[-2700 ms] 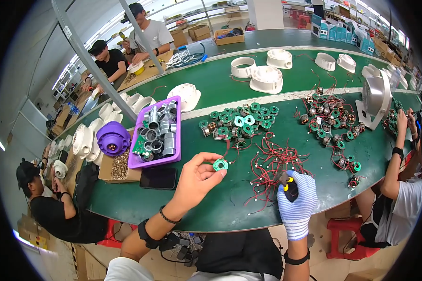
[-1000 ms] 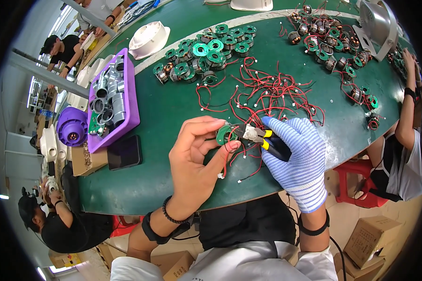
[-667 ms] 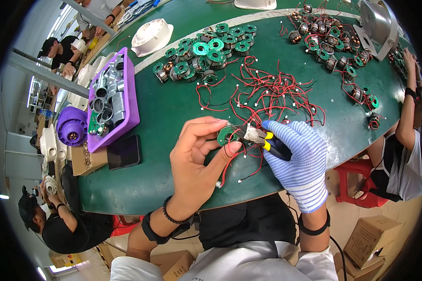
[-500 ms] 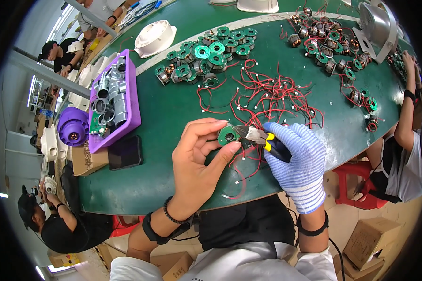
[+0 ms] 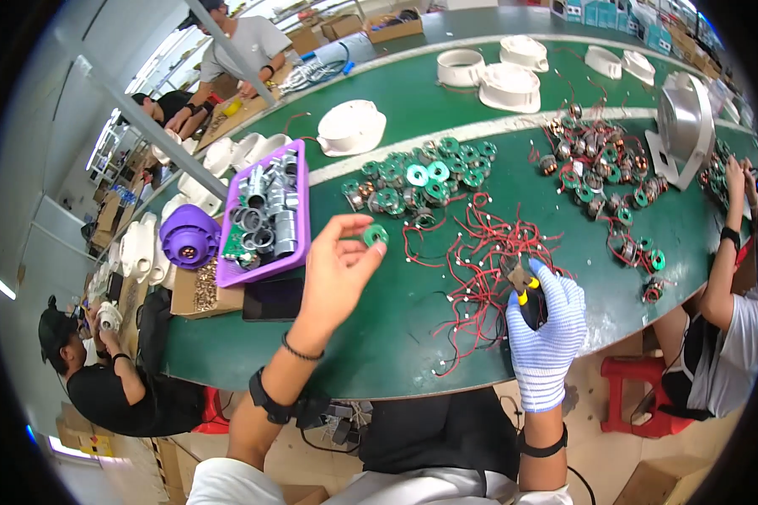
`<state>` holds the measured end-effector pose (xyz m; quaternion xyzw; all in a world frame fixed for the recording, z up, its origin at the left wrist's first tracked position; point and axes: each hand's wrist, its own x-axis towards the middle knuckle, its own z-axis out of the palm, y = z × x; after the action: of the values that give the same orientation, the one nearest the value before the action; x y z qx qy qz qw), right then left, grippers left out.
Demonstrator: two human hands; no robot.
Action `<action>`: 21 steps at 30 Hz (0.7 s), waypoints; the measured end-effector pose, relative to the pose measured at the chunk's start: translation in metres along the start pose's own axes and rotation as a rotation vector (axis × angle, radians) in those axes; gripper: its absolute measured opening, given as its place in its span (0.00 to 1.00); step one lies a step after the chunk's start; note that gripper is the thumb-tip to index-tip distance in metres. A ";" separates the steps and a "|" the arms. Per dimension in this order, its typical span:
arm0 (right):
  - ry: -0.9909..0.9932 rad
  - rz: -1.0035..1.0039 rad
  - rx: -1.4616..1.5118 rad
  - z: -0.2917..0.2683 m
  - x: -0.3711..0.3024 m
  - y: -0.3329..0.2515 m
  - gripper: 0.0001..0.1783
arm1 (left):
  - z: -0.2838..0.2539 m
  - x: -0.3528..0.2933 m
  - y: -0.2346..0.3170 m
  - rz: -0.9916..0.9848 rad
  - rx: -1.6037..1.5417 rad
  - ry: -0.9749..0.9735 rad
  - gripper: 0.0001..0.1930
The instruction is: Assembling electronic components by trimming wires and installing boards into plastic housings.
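1 green pc (image 5: 376,236), L hand (image 5: 338,268), pinched | cutters (image 5: 520,279), R hand (image 5: 550,324), grasped | hold pc steady, cutters clr of red wires (image 5: 499,236)

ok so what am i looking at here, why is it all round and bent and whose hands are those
There's no machine here, just a person working with both hands. The picture comes from a wide fisheye camera on that person's head, looking down, so straight edges curve.

The bare left hand holds a small green ring between thumb and fingers. The right hand, in a striped glove, holds pliers with some yellow on the handles.

On the green table lie tangled red wires and two heaps of green-topped coils. Toward the left is a purple basket of grey tubes.
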<state>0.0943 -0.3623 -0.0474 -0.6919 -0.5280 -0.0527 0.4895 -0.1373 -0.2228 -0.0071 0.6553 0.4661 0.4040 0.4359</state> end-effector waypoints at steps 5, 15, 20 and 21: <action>0.013 0.020 0.005 0.002 -0.001 -0.003 0.31 | -0.020 0.058 -0.019 -0.008 -0.098 0.206 0.19; -0.011 0.022 0.016 -0.001 0.003 -0.004 0.28 | -0.013 0.076 -0.032 0.126 0.136 0.205 0.22; 0.043 0.065 0.098 0.001 0.002 -0.004 0.29 | 0.009 -0.009 0.011 0.221 0.434 -0.276 0.29; 0.065 0.068 0.113 0.001 0.002 -0.005 0.28 | 0.012 -0.015 0.013 0.292 0.535 -0.359 0.32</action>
<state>0.0910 -0.3606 -0.0436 -0.6786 -0.4900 -0.0285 0.5465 -0.1265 -0.2421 -0.0004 0.8667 0.3726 0.2040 0.2614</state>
